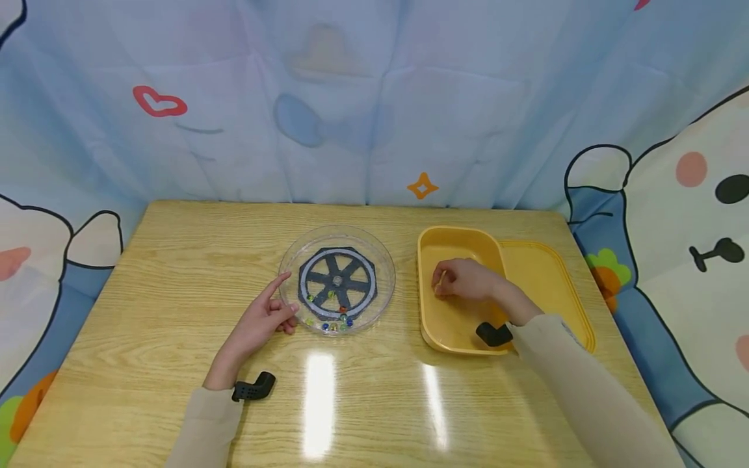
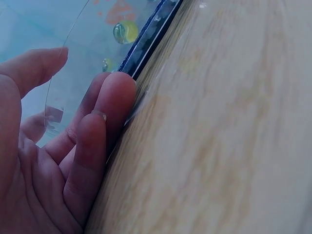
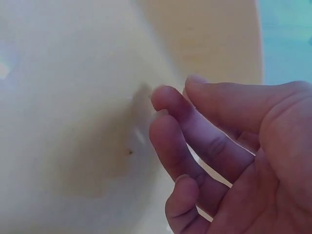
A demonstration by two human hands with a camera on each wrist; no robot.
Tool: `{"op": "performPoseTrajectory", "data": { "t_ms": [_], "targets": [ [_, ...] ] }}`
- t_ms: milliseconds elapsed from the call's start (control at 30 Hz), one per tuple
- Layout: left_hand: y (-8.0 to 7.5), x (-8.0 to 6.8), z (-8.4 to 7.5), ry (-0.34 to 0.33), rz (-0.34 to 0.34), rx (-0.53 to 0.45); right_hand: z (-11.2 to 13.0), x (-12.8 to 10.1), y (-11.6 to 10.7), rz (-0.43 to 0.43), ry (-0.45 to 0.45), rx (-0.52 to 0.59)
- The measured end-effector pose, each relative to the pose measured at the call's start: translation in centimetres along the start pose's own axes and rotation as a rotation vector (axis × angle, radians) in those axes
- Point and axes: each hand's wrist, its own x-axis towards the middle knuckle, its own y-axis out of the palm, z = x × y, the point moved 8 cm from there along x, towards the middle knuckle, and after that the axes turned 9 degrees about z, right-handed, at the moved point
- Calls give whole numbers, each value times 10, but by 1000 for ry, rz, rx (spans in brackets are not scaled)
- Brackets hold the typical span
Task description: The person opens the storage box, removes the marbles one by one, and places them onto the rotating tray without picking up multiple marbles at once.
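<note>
A clear round dish (image 1: 383, 305) holds a dark six-spoked wheel shape with a pale ring (image 1: 337, 281) and several glass marbles (image 1: 342, 318), mostly near its front edge. At the dish's left rim is my left hand (image 1: 266, 322), thumb over the edge and bent fingers against its outer side. The left wrist view shows a yellow-green marble (image 2: 126, 32) beyond those fingers. My right hand (image 1: 465, 279) reaches into a yellow bin (image 1: 430, 325). Its fingers are bent, with the thumb close behind the index finger (image 3: 168, 100); whether something small sits between them is hidden.
A flat yellow lid (image 1: 541, 279) lies on the wooden table (image 1: 193, 273), partly under the bin's right side. Behind the table hangs a blue printed curtain (image 1: 328, 130). Black wrist devices sit on the left wrist (image 1: 254, 387) and right wrist (image 1: 494, 335).
</note>
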Motion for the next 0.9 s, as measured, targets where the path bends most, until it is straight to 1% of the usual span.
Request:
{"op": "performPoseTrajectory", "data": {
  "t_ms": [200, 300, 433, 633, 733, 900],
  "targets": [
    [0, 1, 1, 2, 6, 3, 10, -10, -9, -112, -64, 36],
    [0, 1, 1, 4, 7, -1, 16, -16, -12, -152, -96, 82],
    [0, 0, 1, 0, 5, -9, 26, -24, -17, -208, -124, 107],
    [0, 0, 1, -15, 3, -19, 48, -32, -20, -295, -177, 64],
    [0, -1, 0, -13, 2, -13, 60, -33, -17, -314, -201, 75],
    [1, -1, -1, -8, 3, -12, 81, -24, -9, -298, -241, 130]
  ]
}}
